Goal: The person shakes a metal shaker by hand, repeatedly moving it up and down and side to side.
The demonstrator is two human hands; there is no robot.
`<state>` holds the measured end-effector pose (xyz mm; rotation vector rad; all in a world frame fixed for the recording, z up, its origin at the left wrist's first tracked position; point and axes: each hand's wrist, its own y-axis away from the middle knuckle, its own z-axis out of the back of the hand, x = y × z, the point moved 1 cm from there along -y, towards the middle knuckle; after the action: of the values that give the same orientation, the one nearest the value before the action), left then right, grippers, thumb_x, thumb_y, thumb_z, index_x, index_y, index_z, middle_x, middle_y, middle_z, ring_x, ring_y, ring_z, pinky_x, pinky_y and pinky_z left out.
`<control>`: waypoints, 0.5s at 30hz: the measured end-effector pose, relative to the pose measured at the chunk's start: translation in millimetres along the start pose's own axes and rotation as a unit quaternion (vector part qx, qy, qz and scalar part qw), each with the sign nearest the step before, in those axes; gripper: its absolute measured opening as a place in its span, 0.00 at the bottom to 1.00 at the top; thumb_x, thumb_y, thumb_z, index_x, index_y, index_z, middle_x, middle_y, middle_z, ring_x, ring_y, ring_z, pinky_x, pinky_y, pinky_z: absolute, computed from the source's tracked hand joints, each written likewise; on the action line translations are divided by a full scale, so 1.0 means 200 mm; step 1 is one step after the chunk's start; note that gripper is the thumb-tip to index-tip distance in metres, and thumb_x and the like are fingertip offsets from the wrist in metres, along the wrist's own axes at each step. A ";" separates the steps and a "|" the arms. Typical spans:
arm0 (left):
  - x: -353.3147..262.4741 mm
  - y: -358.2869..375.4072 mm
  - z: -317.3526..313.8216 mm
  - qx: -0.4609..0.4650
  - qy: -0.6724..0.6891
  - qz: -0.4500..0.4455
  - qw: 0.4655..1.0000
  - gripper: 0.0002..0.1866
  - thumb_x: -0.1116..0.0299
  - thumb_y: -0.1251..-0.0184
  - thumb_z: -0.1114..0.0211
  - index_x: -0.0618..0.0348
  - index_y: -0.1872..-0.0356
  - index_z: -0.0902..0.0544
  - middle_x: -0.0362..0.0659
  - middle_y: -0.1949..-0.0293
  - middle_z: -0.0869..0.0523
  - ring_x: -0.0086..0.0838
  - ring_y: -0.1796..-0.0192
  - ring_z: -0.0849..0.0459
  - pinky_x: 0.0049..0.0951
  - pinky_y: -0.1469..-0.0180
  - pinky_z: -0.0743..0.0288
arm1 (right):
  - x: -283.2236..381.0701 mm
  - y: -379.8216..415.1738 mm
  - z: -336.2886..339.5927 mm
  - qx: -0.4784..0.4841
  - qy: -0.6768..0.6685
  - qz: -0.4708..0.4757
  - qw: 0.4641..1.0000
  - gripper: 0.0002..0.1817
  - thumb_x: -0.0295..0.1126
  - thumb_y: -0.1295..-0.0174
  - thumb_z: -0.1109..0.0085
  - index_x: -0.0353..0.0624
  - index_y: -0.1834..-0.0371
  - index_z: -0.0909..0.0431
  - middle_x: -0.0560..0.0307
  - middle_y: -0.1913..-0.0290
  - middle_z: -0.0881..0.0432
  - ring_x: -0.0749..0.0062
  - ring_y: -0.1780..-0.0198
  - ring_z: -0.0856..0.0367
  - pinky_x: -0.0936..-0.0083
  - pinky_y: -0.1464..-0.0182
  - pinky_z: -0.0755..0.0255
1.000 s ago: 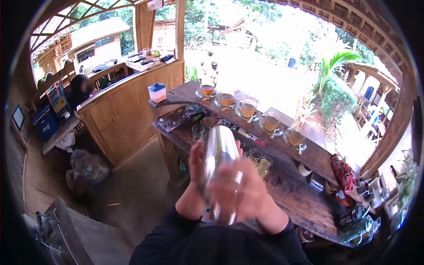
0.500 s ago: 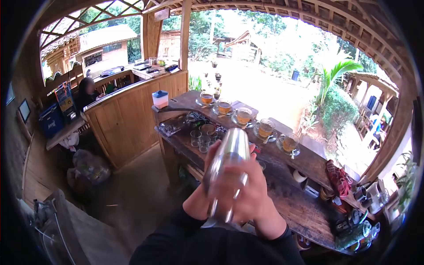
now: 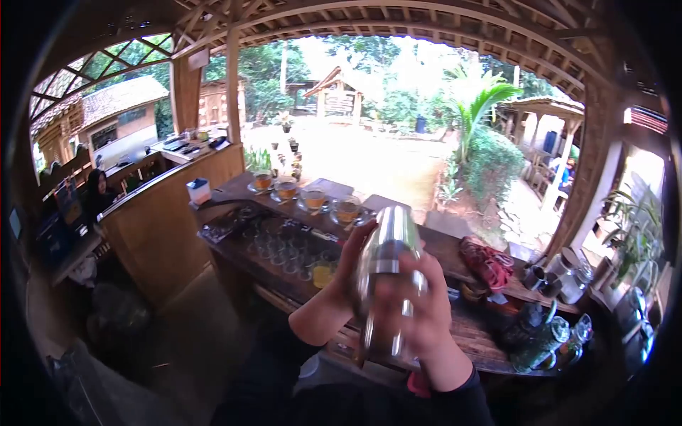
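A shiny metal cocktail shaker (image 3: 395,238) is held upright, slightly tilted, in front of my chest. My left hand (image 3: 347,273) is wrapped round its left side. My right hand (image 3: 426,302) grips its right side and front, fingers blurred by motion. Behind the shaker, a row of glass cups of amber drink (image 3: 312,200) on saucers stands along the raised ledge of the wooden counter (image 3: 469,341). Lower down, several clear glasses (image 3: 290,257) stand together, with a glass of yellow liquid (image 3: 324,274) beside them. The shaker hides part of the ledge.
A lidded plastic container (image 3: 199,192) sits at the ledge's left end. To the right lie a red cloth (image 3: 486,263), metal cups (image 3: 534,277), a glass jar (image 3: 574,284) and green glass bottles (image 3: 543,344). A person (image 3: 101,188) is behind the wooden partition (image 3: 170,227) at left.
My view has turned right and up, so the counter and cups appear further left. The shaker stays between both hands, now slightly further right in view.
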<state>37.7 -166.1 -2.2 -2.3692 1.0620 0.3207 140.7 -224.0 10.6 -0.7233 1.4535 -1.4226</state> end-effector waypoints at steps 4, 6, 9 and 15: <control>0.27 -0.15 -0.19 0.270 0.025 -0.001 0.962 0.36 0.42 0.34 0.47 0.61 0.35 0.37 0.58 0.43 0.29 0.52 0.38 0.29 0.50 0.46 0.22 | -0.07 0.35 0.04 -0.190 0.092 0.221 0.952 0.18 0.41 0.47 0.37 0.51 0.52 0.23 0.57 0.47 0.24 0.60 0.44 0.25 0.59 0.42 0.31; 0.31 -0.25 -0.12 0.179 -0.025 -0.008 0.983 0.35 0.39 0.35 0.48 0.59 0.38 0.33 0.54 0.44 0.27 0.47 0.41 0.26 0.49 0.49 0.21 | -0.01 0.19 0.31 -0.045 0.124 0.101 0.986 0.17 0.40 0.49 0.38 0.52 0.56 0.22 0.55 0.51 0.22 0.58 0.46 0.25 0.57 0.45 0.32; 0.52 -0.58 0.37 -0.092 -0.262 -0.105 0.955 0.36 0.37 0.34 0.58 0.63 0.43 0.28 0.48 0.50 0.20 0.42 0.52 0.18 0.44 0.50 0.21 | -0.16 0.02 0.62 0.142 0.051 -0.288 0.946 0.24 0.35 0.54 0.31 0.38 0.53 0.25 0.47 0.54 0.21 0.54 0.52 0.22 0.64 0.50 0.29; 0.85 -0.51 -0.24 0.134 0.130 0.132 0.974 0.31 0.40 0.32 0.58 0.58 0.46 0.25 0.46 0.52 0.19 0.37 0.53 0.17 0.39 0.50 0.20 | 0.26 -0.25 1.04 0.176 0.141 -0.007 0.974 0.18 0.36 0.50 0.35 0.41 0.56 0.22 0.54 0.56 0.19 0.67 0.52 0.20 0.64 0.53 0.27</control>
<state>226.3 -240.9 4.8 -2.0679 1.4480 -0.0438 299.4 -364.8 73.6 -0.3169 1.3520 -1.7902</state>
